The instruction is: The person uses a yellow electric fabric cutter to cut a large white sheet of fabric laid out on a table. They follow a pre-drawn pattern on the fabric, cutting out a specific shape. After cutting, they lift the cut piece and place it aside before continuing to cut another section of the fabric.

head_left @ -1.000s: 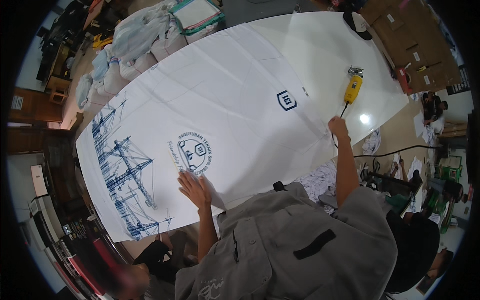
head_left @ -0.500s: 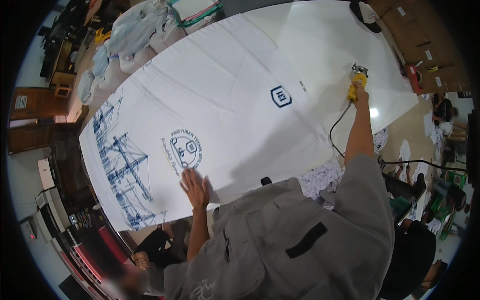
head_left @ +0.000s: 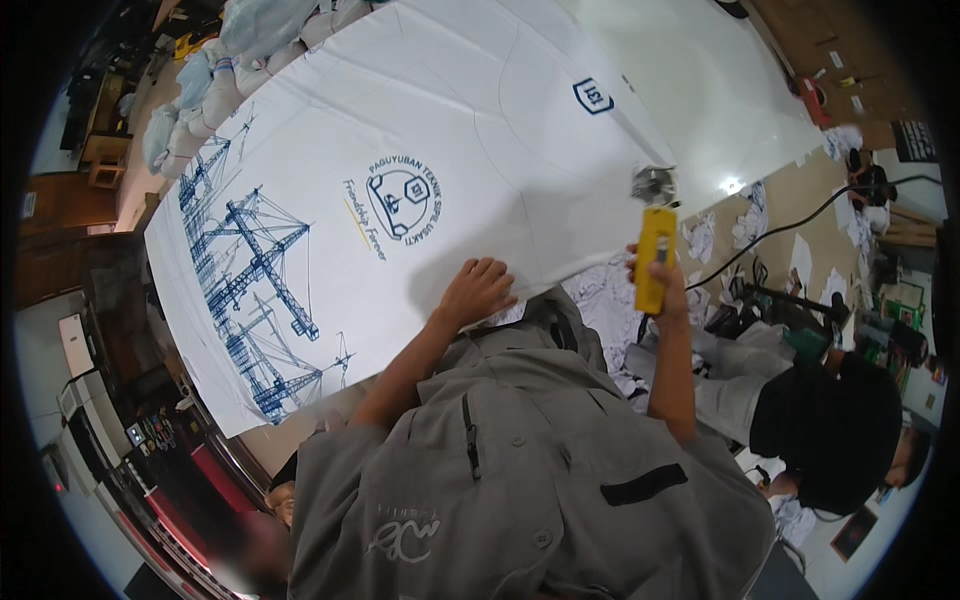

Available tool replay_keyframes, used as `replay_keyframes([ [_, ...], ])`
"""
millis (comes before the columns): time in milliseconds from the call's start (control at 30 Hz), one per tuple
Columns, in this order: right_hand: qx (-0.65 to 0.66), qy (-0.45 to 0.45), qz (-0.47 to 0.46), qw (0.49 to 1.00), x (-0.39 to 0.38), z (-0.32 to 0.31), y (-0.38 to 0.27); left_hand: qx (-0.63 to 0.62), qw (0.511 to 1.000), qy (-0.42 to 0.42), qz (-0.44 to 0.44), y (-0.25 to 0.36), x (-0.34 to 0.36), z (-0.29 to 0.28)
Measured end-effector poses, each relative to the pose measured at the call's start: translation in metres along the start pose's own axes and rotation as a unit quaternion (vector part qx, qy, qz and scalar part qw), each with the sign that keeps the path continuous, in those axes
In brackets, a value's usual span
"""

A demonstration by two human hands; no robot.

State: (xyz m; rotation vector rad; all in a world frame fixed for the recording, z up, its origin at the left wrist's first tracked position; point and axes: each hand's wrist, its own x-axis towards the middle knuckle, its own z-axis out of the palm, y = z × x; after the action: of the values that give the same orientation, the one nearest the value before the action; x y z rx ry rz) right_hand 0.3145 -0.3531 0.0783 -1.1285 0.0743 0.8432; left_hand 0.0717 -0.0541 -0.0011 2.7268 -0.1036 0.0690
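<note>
White fabric (head_left: pixel 560 190) lies spread over the table, printed with blue crane drawings on the left, a round emblem in the middle and a small shield badge at the far right. Fine outlines run across it. On its near edge, close to my body, rests my left hand (head_left: pixel 480 290), fingers bent and slightly apart, with nothing visible in them. My right hand (head_left: pixel 670 290) is wrapped round a yellow handheld electric fabric cutter (head_left: pixel 657 240). The cutter's metal head points away from me, over the fabric's near right corner. Whether it touches the cloth I cannot tell.
The glossy white tabletop (head_left: pixel 740 110) shows beyond the fabric at right. A black cord (head_left: pixel 810 220) runs off right. Fabric scraps (head_left: pixel 600 300) heap below the near edge. Stuffed bags (head_left: pixel 250 70) line the far left. A person in black (head_left: pixel 825 430) is at lower right.
My right hand has drawn the cutter back from the far right tabletop toward my body. My left hand has shifted right along the near edge, off the emblem. The view has shifted too.
</note>
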Motion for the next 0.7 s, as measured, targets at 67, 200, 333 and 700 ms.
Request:
replay_keyframes([
  [67, -0.08, 0.071, -0.007, 0.994, -0.05, 0.049, 0.024, 0.012, 1.0, 0.021, 0.017, -0.004, -0.001, 0.009],
  [200, -0.291, 0.078, 0.006, 0.953, -0.124, 0.074, 0.071, 0.018, 0.996, 0.079, 0.02, -0.002, -0.001, 0.015],
  [333, -0.528, 0.043, -0.114, 0.84, -0.157, 0.08, 0.114, -0.002, 0.993, 0.117, -0.01, 0.004, -0.001, 0.015],
  [700, -0.584, 0.05, -0.098, 0.804, -0.163, 0.085, 0.136, 0.045, 0.99, 0.131, 0.006, 0.004, -0.003, 0.017],
])
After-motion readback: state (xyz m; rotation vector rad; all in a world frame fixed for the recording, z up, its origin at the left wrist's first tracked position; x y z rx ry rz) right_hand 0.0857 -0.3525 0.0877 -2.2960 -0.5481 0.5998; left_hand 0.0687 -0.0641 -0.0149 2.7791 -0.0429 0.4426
